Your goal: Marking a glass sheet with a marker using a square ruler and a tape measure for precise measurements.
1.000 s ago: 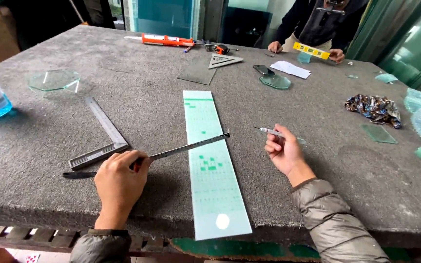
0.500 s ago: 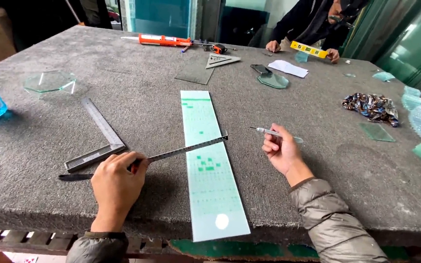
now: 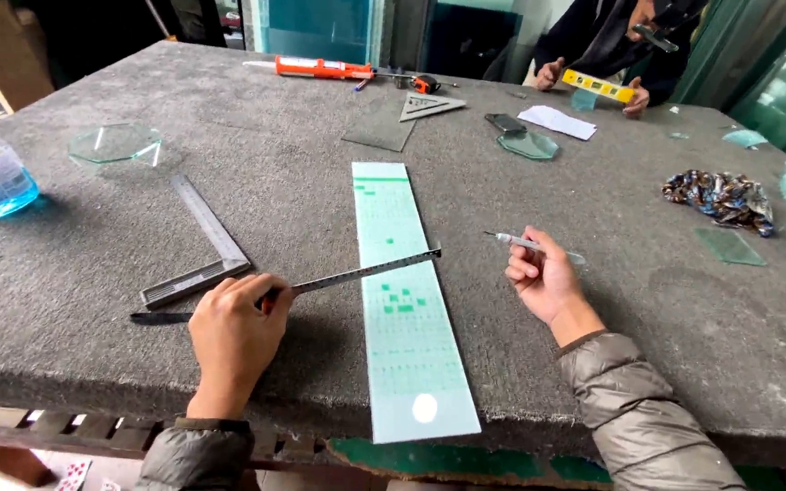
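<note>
While our left hand (image 3: 234, 332) clamps the thin steel ruler (image 3: 338, 277) crosswise over the long pale-green glass strip (image 3: 407, 300), our right hand (image 3: 543, 282) pinches a slim pen-like tool (image 3: 525, 243) pointing left.

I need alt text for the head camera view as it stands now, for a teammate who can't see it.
A person's left hand holds a thin metal ruler laid across a long pale green glass strip on a grey carpeted table, while the right hand holds a pen-like tool beside it. A metal square lies to the left; another person works at the far edge.
</note>
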